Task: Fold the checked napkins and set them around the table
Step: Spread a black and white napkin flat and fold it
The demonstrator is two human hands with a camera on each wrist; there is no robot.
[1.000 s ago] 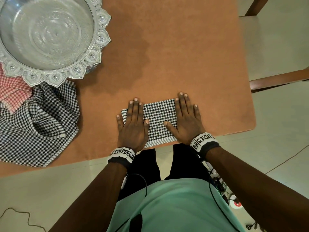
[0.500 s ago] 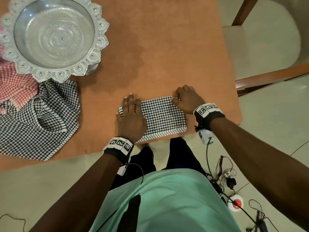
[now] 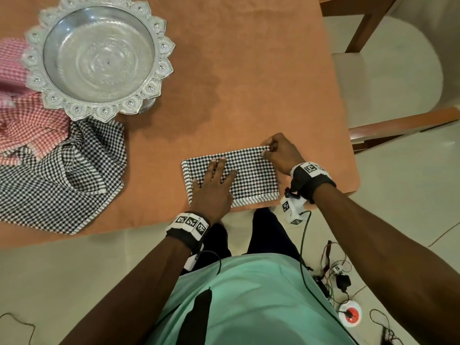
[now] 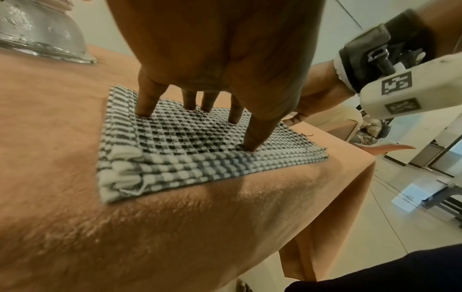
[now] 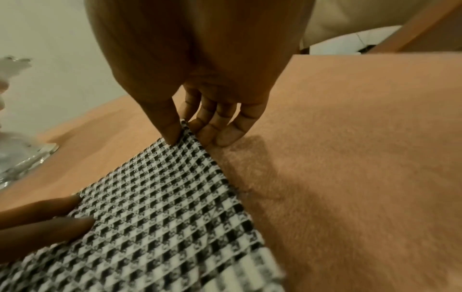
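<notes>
Napkin (image 3: 230, 176) on orange table (image 3: 249, 83); L hand (image 3: 214, 188) flat, R hand (image 3: 280, 151) pinches far corner.

1. The head view looks steeply down from above onto the orange-brown cloth-covered tabletop (image 3: 249, 70).
2. The left wrist view sits close and low, facing along the fingers (image 4: 146, 102) across the folded black-and-white checked napkin (image 4: 187, 150).
3. The right wrist view, somewhat blurred, is nearest of all, at that napkin's far corner.
4. All three share the napkin.
</notes>
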